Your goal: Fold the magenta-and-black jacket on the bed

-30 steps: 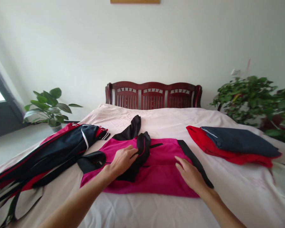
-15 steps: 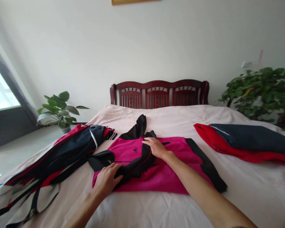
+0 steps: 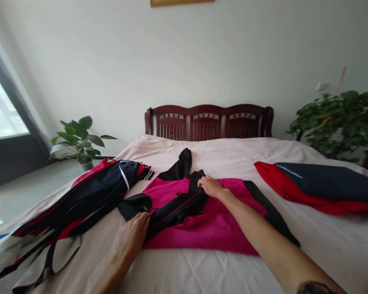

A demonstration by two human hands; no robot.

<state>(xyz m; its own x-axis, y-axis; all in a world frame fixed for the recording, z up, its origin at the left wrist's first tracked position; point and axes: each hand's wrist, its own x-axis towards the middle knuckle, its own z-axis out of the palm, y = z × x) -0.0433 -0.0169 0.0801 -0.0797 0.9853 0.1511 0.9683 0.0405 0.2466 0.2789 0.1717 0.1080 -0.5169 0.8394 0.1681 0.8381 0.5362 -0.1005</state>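
Observation:
A magenta and black zip jacket (image 3: 223,220) lies spread on the bed, its black collar end toward the left. One black sleeve (image 3: 174,210) is folded across the body, and the other (image 3: 265,208) stretches along the right side. My right hand (image 3: 211,187) pinches the folded sleeve near its cuff end. At the jacket's near left shoulder, my left hand (image 3: 135,232) has its fingers closed over the black cloth; its thumb is hidden. The small chest logo is partly covered by the sleeve.
Dark and red sportswear (image 3: 88,200) lies heaped at the left of the bed (image 3: 184,271). Folded navy trousers (image 3: 331,181) rest on a folded red garment (image 3: 270,175) at the right. Beyond are a wooden headboard (image 3: 205,122) and potted plants (image 3: 82,141) on either side.
My right hand has shifted slightly right, changing from resting on the sleeve to pinching it. The folded sleeve now lies flatter and covers more of the logo. My left hand's fingers have closed in.

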